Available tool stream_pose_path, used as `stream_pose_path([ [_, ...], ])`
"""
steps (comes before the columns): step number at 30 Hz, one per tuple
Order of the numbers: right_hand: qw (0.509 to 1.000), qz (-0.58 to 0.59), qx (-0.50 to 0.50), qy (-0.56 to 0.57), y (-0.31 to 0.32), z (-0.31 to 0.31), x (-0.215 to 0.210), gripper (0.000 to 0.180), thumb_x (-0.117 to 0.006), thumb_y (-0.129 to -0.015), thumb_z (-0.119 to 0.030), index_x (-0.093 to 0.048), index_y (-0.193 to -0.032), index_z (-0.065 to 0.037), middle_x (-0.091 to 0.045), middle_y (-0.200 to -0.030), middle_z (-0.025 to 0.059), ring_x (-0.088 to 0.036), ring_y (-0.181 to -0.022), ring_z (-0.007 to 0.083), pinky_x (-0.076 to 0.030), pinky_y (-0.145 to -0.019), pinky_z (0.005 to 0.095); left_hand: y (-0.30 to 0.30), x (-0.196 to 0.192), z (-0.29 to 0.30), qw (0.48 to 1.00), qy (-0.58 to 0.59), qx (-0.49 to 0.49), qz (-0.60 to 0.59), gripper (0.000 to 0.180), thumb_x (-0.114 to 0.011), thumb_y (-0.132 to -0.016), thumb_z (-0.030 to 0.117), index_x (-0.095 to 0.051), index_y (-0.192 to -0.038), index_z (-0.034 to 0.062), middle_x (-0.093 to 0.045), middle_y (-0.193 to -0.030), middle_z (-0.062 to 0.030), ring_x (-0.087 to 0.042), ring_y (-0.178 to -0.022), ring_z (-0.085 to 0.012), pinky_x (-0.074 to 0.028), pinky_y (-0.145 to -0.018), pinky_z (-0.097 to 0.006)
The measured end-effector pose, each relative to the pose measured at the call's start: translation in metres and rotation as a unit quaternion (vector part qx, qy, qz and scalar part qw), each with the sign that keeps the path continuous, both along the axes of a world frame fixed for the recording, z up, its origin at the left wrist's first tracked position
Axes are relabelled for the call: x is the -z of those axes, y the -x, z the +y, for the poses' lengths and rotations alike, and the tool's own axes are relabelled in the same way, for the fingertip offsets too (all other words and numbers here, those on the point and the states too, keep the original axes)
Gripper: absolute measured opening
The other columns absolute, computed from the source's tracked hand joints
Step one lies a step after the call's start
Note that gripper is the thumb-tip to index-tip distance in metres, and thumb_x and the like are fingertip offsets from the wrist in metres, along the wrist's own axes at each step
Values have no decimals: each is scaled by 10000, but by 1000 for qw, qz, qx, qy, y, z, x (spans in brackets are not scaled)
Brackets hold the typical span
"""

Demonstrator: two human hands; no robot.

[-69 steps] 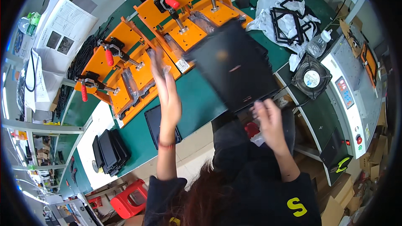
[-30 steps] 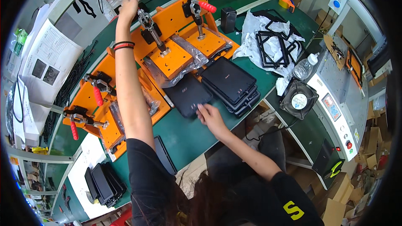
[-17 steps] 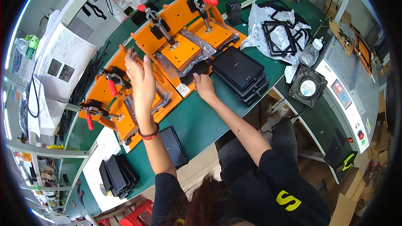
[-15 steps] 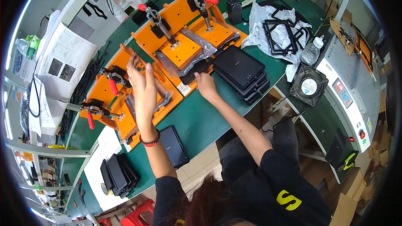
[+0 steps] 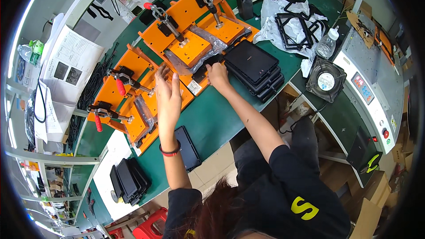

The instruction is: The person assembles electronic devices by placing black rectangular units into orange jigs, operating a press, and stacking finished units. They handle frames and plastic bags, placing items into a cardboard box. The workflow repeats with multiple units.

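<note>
My left hand (image 5: 168,98) is raised over the left orange clamping fixture (image 5: 148,68), its fingers apart and nothing in them. At the front edge of the right orange clamping fixture (image 5: 157,40), my right hand (image 5: 218,77) has its fingers closed at the edge of a black flat panel (image 5: 200,73). Most of that panel lies under the fixture's orange pressing block (image 5: 191,49) and clear plastic film (image 5: 211,40). Beside the right hand stands a stack of black tablet-like cases (image 5: 252,62). Red-handled toggle clamps (image 5: 164,20) top both fixtures.
A black tablet-like panel (image 5: 188,148) lies near the table's front edge, and more black cases (image 5: 129,181) are stacked left. At the right are black frames on white wrapping (image 5: 294,31), a clear bottle (image 5: 326,44), a fan (image 5: 326,81) and a machine with a display (image 5: 363,89).
My left hand has shifted right over the left fixture, still with fingers spread. My right hand has moved slightly up, staying at the black panel's edge. The view has shifted a little.
</note>
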State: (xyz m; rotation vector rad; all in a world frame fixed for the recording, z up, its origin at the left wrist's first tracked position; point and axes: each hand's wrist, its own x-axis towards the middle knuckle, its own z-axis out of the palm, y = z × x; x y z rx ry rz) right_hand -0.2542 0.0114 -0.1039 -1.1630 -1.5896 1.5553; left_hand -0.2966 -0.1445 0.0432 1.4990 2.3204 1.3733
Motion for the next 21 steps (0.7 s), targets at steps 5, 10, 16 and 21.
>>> stream_pose_path([
  [5, 974, 225, -9, 38, 2, -16, -12, 253, -536, -926, -220, -530, -895, 31, -631, -737, 161, -657, -602, 193, -524, -554, 322, 29, 24, 37, 939, 194, -39, 283, 521, -576, -915, 337, -436, -1266, -22, -572, -1157, -245, -566, -1064, -325, -411, -947, -385],
  [10, 945, 100, 26, -310, -22, -30, -51, 191, -522, -860, -114, -509, -975, 37, -621, -872, 259, -597, -753, 456, -486, -726, 505, 43, 44, 37, 970, 96, -84, 205, 654, -615, -870, 420, -431, -1244, -83, -554, -1150, -291, -569, -1061, -364, -440, -901, -420],
  [16, 963, -152, -167, -151, -13, 9, -54, 342, -521, -873, -144, -485, -1097, 113, -603, -943, 338, -595, -922, 454, -485, -797, 500, 54, 39, 50, 884, 137, 14, -446, 486, -526, -940, 396, -484, -1102, -60, -612, -1047, -223, -652, -820, -206, -482, -528, -230],
  [21, 979, 157, -101, 79, 11, -8, -21, 359, -398, -995, -249, -377, -1127, 84, -602, -886, 196, -667, -711, 280, -564, -628, 349, 95, 92, 58, 861, 20, -22, -507, 140, -564, -930, 230, -508, -948, 103, -574, -820, -24, -578, -684, -123, -337, -405, -184],
])
